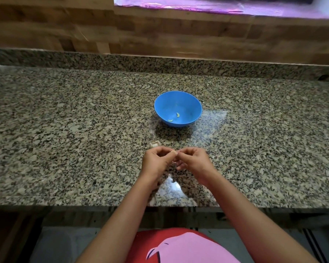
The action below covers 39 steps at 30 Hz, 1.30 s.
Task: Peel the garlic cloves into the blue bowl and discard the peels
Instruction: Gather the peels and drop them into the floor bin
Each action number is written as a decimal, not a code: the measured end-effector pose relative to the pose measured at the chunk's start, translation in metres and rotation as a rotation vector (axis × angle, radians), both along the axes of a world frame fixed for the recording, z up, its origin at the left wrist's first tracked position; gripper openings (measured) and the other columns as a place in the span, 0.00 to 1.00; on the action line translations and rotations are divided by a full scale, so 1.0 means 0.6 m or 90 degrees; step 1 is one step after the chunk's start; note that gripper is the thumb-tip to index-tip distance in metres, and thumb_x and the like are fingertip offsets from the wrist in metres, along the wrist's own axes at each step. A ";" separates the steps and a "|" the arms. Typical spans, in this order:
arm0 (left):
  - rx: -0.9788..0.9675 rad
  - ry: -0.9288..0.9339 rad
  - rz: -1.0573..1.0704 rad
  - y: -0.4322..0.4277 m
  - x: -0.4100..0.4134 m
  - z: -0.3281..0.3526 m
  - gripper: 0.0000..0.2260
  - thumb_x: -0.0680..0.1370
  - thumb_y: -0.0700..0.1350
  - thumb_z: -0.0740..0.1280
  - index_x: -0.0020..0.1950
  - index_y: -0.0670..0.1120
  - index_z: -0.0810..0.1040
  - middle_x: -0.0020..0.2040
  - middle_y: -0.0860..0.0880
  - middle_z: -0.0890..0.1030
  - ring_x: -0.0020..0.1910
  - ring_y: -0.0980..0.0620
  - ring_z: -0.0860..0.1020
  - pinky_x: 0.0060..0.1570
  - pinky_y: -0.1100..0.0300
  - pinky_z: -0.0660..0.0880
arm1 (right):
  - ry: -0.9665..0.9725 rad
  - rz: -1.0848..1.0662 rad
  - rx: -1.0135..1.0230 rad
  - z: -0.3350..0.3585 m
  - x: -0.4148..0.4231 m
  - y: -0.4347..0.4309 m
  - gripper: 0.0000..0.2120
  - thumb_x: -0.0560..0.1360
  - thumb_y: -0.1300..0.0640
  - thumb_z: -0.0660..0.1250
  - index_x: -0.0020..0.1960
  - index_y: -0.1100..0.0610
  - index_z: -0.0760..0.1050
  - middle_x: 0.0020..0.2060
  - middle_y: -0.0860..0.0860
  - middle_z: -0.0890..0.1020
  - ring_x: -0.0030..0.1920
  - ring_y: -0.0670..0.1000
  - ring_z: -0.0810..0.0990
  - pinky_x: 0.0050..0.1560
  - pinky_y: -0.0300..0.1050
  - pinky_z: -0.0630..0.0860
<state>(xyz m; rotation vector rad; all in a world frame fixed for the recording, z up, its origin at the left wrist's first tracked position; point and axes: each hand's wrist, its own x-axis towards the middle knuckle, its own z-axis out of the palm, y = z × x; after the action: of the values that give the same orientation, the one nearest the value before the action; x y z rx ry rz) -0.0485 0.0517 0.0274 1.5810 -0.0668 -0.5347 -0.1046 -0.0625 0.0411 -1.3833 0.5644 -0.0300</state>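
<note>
Clove [173,152] small, pale, mostly hidden

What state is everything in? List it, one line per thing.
left hand: pinching the garlic clove.
right hand: pinching the same clove.
garlic clove: held between both hands, above the counter.
garlic bulb: lying on the counter, untouched.
blue bowl: upright, holding two peeled cloves.

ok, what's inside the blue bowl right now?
Inside the round blue plastic bowl: two small pale, curved peeled garlic cloves, lying apart near the bottom. Nothing else visible. The near inner wall is hidden behind the bowl's own rim.
</note>
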 end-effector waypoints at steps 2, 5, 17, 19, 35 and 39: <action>0.014 0.017 -0.036 0.006 0.006 0.005 0.01 0.72 0.36 0.71 0.41 0.40 0.81 0.39 0.43 0.82 0.39 0.49 0.79 0.47 0.54 0.79 | 0.022 0.016 0.036 0.001 0.001 -0.002 0.06 0.75 0.71 0.63 0.40 0.68 0.76 0.30 0.56 0.79 0.27 0.47 0.77 0.30 0.37 0.77; 0.010 0.053 -0.046 0.009 0.012 0.010 0.05 0.72 0.33 0.69 0.38 0.41 0.79 0.35 0.45 0.81 0.36 0.51 0.78 0.42 0.59 0.79 | 0.039 0.010 0.065 -0.002 0.006 0.005 0.06 0.74 0.71 0.63 0.40 0.68 0.76 0.31 0.58 0.78 0.26 0.47 0.77 0.29 0.37 0.76; 0.010 -0.037 0.009 0.021 0.008 0.008 0.01 0.72 0.39 0.72 0.43 0.43 0.81 0.40 0.45 0.82 0.37 0.52 0.78 0.43 0.57 0.79 | 0.048 0.040 0.087 0.023 0.020 0.002 0.03 0.74 0.69 0.66 0.43 0.69 0.77 0.32 0.57 0.79 0.29 0.50 0.76 0.30 0.37 0.77; 0.029 -0.069 0.032 0.018 0.006 0.003 0.01 0.71 0.40 0.73 0.41 0.44 0.82 0.40 0.46 0.83 0.39 0.51 0.80 0.42 0.58 0.79 | 0.042 0.028 0.062 0.022 0.020 0.008 0.03 0.74 0.69 0.66 0.43 0.69 0.78 0.31 0.57 0.79 0.29 0.49 0.76 0.30 0.37 0.77; -0.053 0.063 -0.020 0.020 0.021 0.005 0.03 0.74 0.34 0.69 0.46 0.39 0.81 0.44 0.43 0.83 0.41 0.48 0.80 0.45 0.58 0.80 | 0.007 0.066 -0.020 0.015 0.018 0.005 0.04 0.75 0.68 0.65 0.41 0.67 0.76 0.31 0.56 0.79 0.28 0.48 0.77 0.29 0.37 0.77; -0.052 0.047 -0.124 0.039 0.029 0.007 0.08 0.75 0.35 0.68 0.52 0.38 0.81 0.49 0.42 0.83 0.44 0.50 0.81 0.47 0.60 0.80 | 0.024 0.059 0.101 0.019 0.015 -0.013 0.04 0.71 0.68 0.68 0.44 0.70 0.76 0.34 0.57 0.79 0.30 0.50 0.78 0.31 0.37 0.78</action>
<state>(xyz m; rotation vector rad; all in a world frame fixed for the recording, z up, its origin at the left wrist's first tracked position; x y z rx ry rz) -0.0312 0.0750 0.0313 1.4823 -0.1852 -0.7336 -0.0956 -0.0703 0.0527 -1.2562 0.5227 0.1130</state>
